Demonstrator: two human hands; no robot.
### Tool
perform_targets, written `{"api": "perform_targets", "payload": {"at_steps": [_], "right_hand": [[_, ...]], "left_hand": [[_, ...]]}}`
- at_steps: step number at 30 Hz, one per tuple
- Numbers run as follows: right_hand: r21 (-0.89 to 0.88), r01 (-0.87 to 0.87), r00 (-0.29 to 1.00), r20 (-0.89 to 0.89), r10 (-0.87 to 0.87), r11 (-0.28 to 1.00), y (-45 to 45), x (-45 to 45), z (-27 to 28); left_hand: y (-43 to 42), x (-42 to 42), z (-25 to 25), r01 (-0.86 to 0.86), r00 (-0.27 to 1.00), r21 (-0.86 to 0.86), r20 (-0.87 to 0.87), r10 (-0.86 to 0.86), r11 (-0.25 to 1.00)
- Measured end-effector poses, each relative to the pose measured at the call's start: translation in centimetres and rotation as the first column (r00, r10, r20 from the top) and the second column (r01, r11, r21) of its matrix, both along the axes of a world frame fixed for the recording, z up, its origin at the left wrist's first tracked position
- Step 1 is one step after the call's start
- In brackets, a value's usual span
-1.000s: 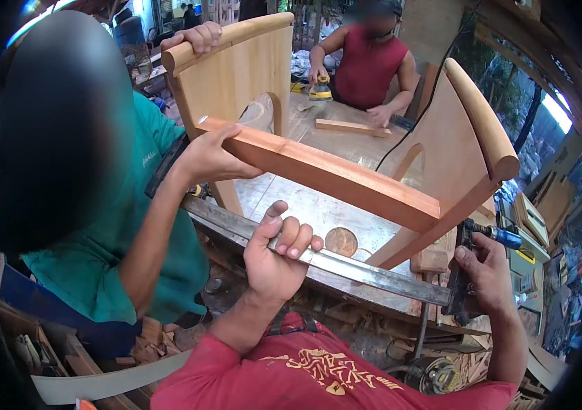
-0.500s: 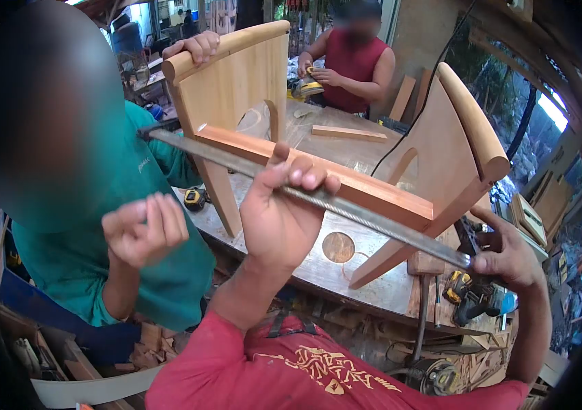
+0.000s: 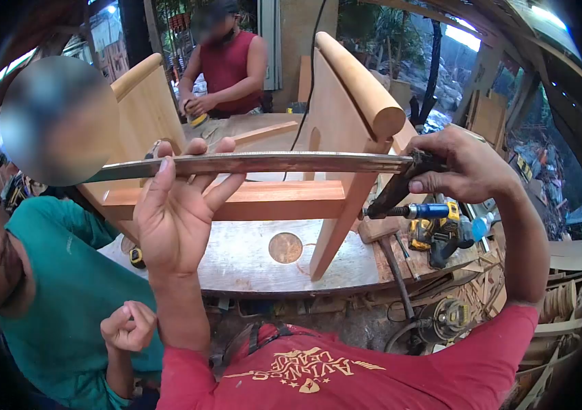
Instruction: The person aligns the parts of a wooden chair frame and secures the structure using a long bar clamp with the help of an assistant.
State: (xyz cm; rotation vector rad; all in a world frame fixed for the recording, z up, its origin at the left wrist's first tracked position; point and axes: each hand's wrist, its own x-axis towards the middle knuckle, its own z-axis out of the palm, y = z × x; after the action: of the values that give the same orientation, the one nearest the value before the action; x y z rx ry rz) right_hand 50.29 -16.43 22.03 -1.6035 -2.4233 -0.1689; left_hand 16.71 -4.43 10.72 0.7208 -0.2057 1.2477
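A long metal bar clamp (image 3: 291,162) runs almost level across the view. My left hand (image 3: 181,219), palm toward me, holds its bar between thumb and fingers. At the right end, my right hand (image 3: 465,164) is closed on the dark clamp jaw, below which sits a screw with a blue handle (image 3: 429,210). Behind the bar stands a wooden frame: a right panel (image 3: 345,102) with a rounded top, a left panel (image 3: 142,109), and a reddish rail (image 3: 270,199) between them. The clamp's far left end is hidden.
A co-worker in a teal shirt (image 3: 79,294) is close on my left. Another person in red (image 3: 233,75) works a sander (image 3: 198,119) across the worktable (image 3: 345,246). A mallet (image 3: 376,231), a cordless drill (image 3: 447,232) and a tape measure (image 3: 137,258) lie on the table.
My view has turned right. The clamp bar has gone from slanting to nearly level. My left fingers have loosened around it. The co-worker's hand is off the left panel's top.
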Motion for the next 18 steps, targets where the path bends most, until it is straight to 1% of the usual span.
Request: {"api": "perform_targets", "payload": {"at_steps": [1,2,3,4,5,7,9,10,11,12,13,14,15,16,18], "right_hand": [[-0.043,0.026,0.996,-0.088,-0.029,0.999,-0.2,0.2,0.0],[-0.093,0.049,0.982,-0.177,-0.065,0.994,-0.2,0.3,0.1],[-0.141,0.066,0.959,-0.263,-0.102,0.988,-0.2,0.1,0.2],[-0.122,0.11,0.955,-0.264,-0.138,0.987,-0.7,-1.0,1.2],[-0.039,0.06,0.949,-0.306,-0.07,0.997,-0.3,-0.5,1.0],[0.053,0.04,0.969,-0.244,-0.026,0.998,-0.1,-0.7,1.2],[0.145,0.025,0.969,-0.248,0.012,0.989,0.0,-0.5,0.7],[0.186,-0.006,0.968,-0.246,0.052,0.983,0.3,-0.5,0.4],[0.202,-0.042,0.959,-0.267,0.097,0.978,0.6,-0.4,0.3],[0.19,-0.011,0.969,-0.242,0.057,0.982,0.7,-0.7,0.5],[0.171,0.019,0.975,-0.22,0.019,0.985,0.5,-1.0,0.3],[0.193,0.046,0.981,-0.195,-0.007,0.98,0.6,-0.4,-0.3],[0.222,0.081,0.985,-0.17,-0.043,0.972,0.8,0.0,-0.7],[0.306,0.065,0.988,-0.156,-0.017,0.95,0.9,-0.5,-1.3],[0.412,0.069,0.996,-0.078,-0.041,0.908,0.8,0.1,-1.9]], "left_hand": [[-0.1,0.2,-0.1,-0.016,1.0,0.013,-0.021,0.016,1.0],[-0.2,0.4,0.1,-0.028,1.0,-0.019,-0.006,0.028,0.999],[0.1,0.5,0.3,-0.041,0.999,0.0,-0.003,0.041,0.999],[0.2,0.4,0.5,-0.06,0.998,0.018,-0.001,0.06,0.998],[0.3,0.3,0.7,-0.085,0.996,0.04,-0.001,0.085,0.996],[0.6,0.2,0.6,-0.106,0.994,0.086,-0.005,0.106,0.991],[0.5,0.4,0.2,-0.153,0.988,0.102,-0.01,0.155,0.983],[0.5,0.7,0.1,-0.157,0.987,0.073,-0.005,0.158,0.985],[0.1,1.1,1.0,-0.247,0.958,0.01,-0.145,0.246,0.969],[0.0,1.6,0.6,-0.252,0.963,0.074,-0.075,0.257,0.965],[0.4,1.5,0.3,-0.237,0.965,0.121,-0.085,0.248,0.964],[0.5,1.4,0.7,-0.229,0.958,0.174,-0.136,0.253,0.958],[0.2,1.9,1.1,-0.257,0.961,0.062,-0.089,0.262,0.964],[0.1,1.8,1.3,-0.232,0.97,0.083,-0.048,0.237,0.969],[0.4,1.8,1.2,-0.202,0.979,0.075,-0.012,0.203,0.977]]}}
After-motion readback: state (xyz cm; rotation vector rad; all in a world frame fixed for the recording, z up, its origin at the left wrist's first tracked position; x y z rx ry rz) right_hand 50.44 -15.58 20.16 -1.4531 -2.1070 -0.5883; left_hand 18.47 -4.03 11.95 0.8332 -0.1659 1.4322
